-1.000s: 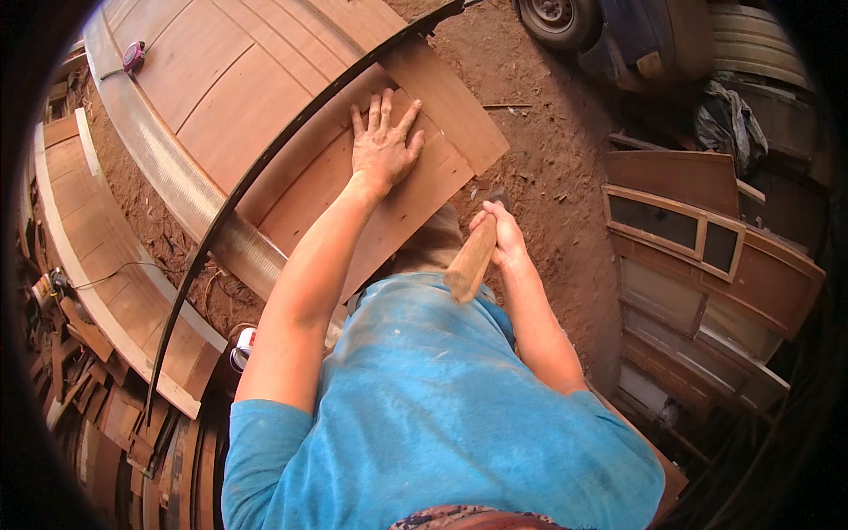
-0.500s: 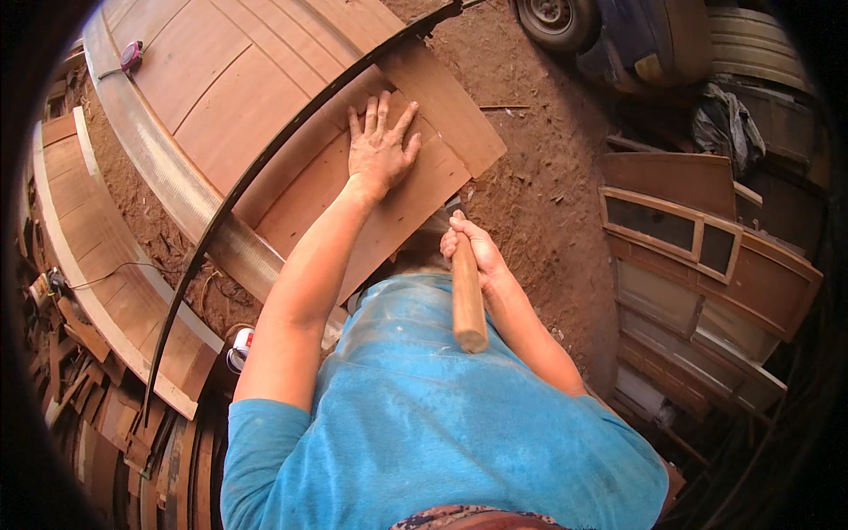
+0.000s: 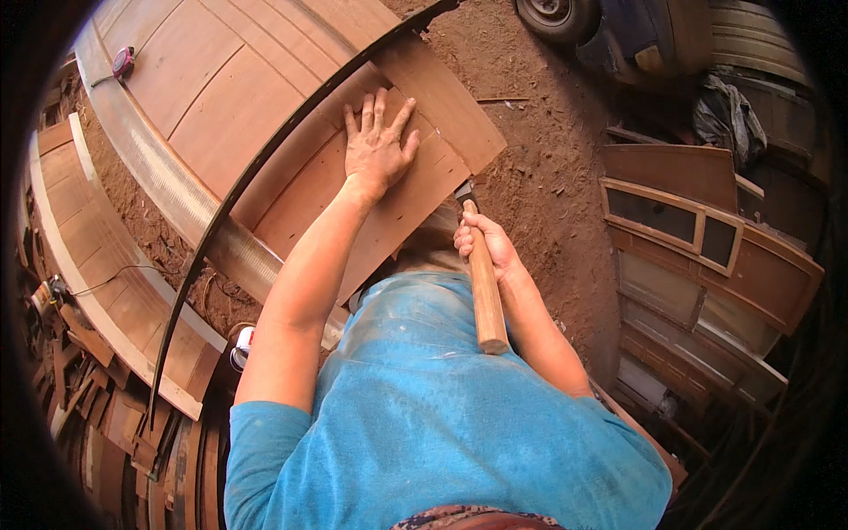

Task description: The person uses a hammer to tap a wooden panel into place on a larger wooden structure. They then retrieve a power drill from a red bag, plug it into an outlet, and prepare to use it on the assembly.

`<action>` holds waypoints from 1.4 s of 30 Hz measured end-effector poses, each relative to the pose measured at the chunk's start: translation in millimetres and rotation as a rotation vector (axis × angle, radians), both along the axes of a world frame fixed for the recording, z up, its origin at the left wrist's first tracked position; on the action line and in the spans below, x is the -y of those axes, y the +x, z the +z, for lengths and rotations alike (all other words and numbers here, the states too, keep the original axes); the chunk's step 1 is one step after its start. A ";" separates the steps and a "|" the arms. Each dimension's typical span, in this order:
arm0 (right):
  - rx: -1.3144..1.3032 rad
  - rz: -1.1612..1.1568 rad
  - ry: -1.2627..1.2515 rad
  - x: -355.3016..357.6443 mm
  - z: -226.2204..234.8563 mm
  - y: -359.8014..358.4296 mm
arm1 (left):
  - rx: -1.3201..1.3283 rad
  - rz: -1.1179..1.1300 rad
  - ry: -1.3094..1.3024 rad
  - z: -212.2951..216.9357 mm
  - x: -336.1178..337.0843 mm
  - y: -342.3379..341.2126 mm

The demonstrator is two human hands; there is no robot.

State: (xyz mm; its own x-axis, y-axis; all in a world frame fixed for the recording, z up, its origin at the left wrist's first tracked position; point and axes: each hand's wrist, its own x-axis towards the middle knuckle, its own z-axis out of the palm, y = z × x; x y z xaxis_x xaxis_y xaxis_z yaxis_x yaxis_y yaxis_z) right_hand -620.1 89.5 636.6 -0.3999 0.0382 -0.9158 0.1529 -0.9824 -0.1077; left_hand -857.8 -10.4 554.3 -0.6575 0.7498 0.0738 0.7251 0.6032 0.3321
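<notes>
A large brown wooden door [image 3: 232,121] with grooved panels lies in front of me. My left hand [image 3: 380,150] rests flat on its near end, fingers spread. In my right hand [image 3: 488,243], at the door's near right corner, is a hammer [image 3: 488,291]. Its thick wooden handle points back toward my body. The dark metal head shows only in part, close against the door's edge; whether it touches cannot be made out. Across the door, beyond my left hand, runs a long dark bar [image 3: 265,150] that looks bent in this view.
A pink and black tape measure [image 3: 123,62] sits on the door's far left. To the left lie a curved-looking wooden panel [image 3: 99,238] and piled wood scraps [image 3: 97,415]. Framed wooden panels [image 3: 715,238] are stacked at right, near a vehicle wheel [image 3: 554,16]. A white can [image 3: 243,343] stands by my left arm.
My right hand and the hammer have moved slightly forward and right, bringing the metal head into sight beside the door's corner. My left hand stays flat on the door.
</notes>
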 end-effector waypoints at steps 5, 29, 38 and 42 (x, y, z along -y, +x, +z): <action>0.027 -0.048 0.084 -13.9 -32.2 51.0 | 0.001 0.013 0.009 -0.2 0.3 -0.6; 0.192 0.300 0.264 -70.3 34.4 42.7 | 0.132 0.033 0.133 10.1 79.1 69.5; 0.082 1.299 1.309 -63.9 71.6 -11.7 | 0.173 0.447 -0.068 30.0 201.9 119.6; -0.031 1.600 1.613 -39.2 49.3 -35.8 | 0.071 0.571 -0.106 21.0 269.2 107.3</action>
